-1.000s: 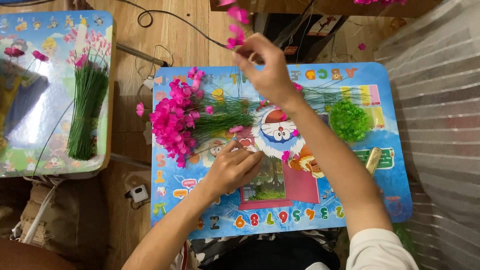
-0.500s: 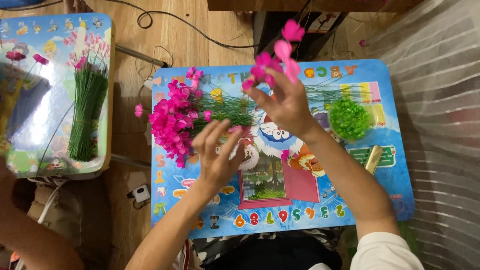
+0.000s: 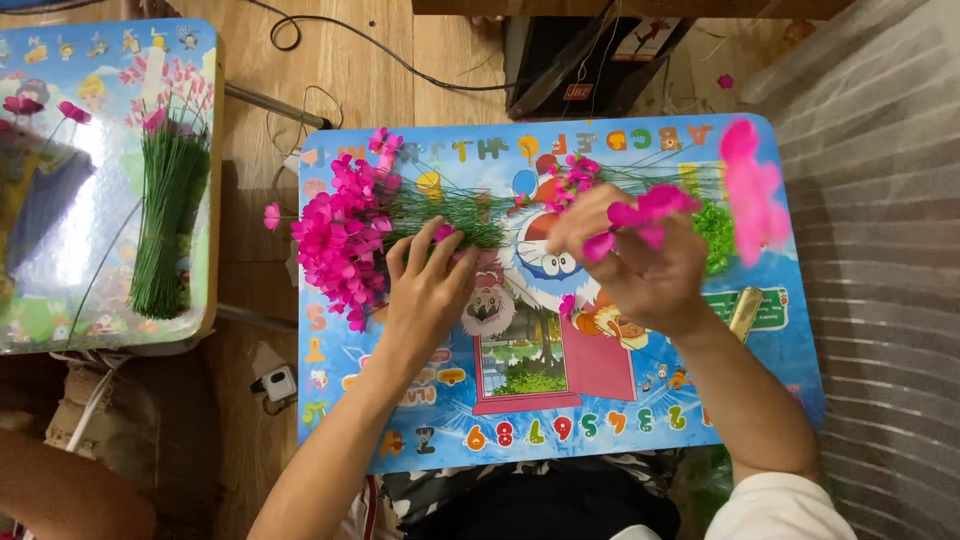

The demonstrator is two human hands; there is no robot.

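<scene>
Head view: two bare hands assembling pink artificial flowers on a small blue cartoon table (image 3: pixel 400 455).

The left hand (image 3: pixel 425 290) lies flat with spread fingers, touching the finished flower pile (image 3: pixel 345 235). The right hand (image 3: pixel 640 265) pinches loose pink petals (image 3: pixel 650 210). Many blooms are done, while green parts (image 3: pixel 715 235) wait beside the right hand.

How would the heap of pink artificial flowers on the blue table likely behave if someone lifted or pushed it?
The pink flower heap is probably light: thin green wire stems and small petals. Its stems lie loose under the left hand, so a push would likely scatter them rather than slide them together. Lifted singly, a stem would probably flex and droop.
</scene>
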